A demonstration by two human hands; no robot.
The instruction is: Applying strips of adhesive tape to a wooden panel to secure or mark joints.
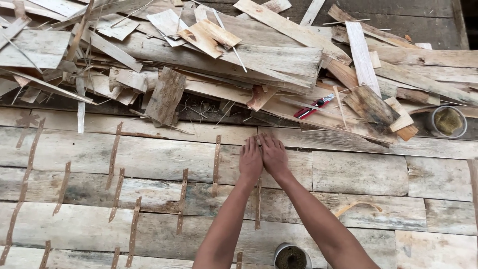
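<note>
A thin veneer strip (258,204), brown and narrow, lies on end across the seams of the pale sheets, its top hidden under the two hands. The left hand (250,160) and right hand (273,155) lie side by side, palms down and touching, fingers (250,144) stretched flat and closed together; they press on the wood rather than grip anything. Under them the worktop (358,172) is a patchwork of broad, rough veneer sheets, grey-white with darker stains and straight grain, laid edge to edge. More such brown strips (114,154) are stuck across the joints to the left, some ragged at the edges. Beyond the hands a loose heap of scrap veneer (239,60) rises, splintered boards and slivers lying crosswise. A red utility knife (312,107) rests on the heap, right of the hands. A round tin (447,121) with a fibrous filling sits at the right edge, and another round tin (292,256) stands between the forearms at the near edge.
</note>
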